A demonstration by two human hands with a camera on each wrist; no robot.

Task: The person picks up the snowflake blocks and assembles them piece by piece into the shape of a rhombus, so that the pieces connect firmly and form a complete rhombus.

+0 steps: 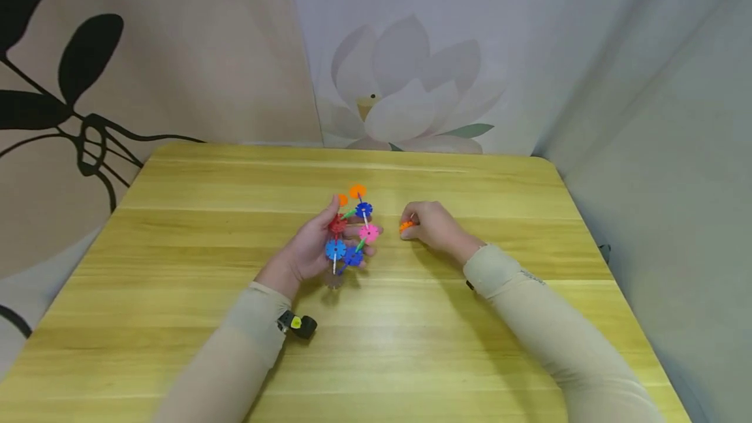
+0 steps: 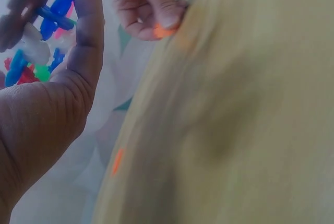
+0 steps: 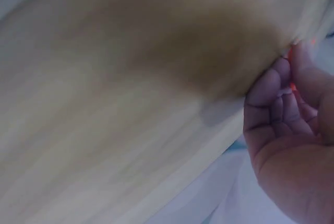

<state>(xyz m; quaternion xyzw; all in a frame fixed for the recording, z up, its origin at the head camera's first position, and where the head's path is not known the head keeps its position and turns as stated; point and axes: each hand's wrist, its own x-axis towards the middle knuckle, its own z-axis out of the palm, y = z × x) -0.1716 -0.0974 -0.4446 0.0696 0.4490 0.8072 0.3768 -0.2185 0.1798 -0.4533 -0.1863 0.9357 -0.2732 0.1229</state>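
Note:
My left hand [image 1: 311, 240] holds a ring-shaped build of notched plastic discs and short rods, palm turned up, the fingers behind it. Its discs include a red disc [image 1: 337, 224], a pink disc [image 1: 369, 234] and a light blue disc [image 1: 335, 249]. The left wrist view shows the thumb raised beside the build; the other fingers are hidden there. To the right, just over the table, my right hand [image 1: 437, 227] pinches an orange disc [image 1: 407, 226] between thumb and fingers. Beyond the left thumb are two more orange discs [image 1: 358, 191]; whether either joins the build I cannot tell.
Both hands work above a wooden table [image 1: 235, 194] with light grain. An orange piece [image 2: 118, 161] lies near the table's edge in the left wrist view. A printed curtain [image 1: 411, 83] hangs behind the far edge, and pale fabric [image 1: 664, 149] borders the right side.

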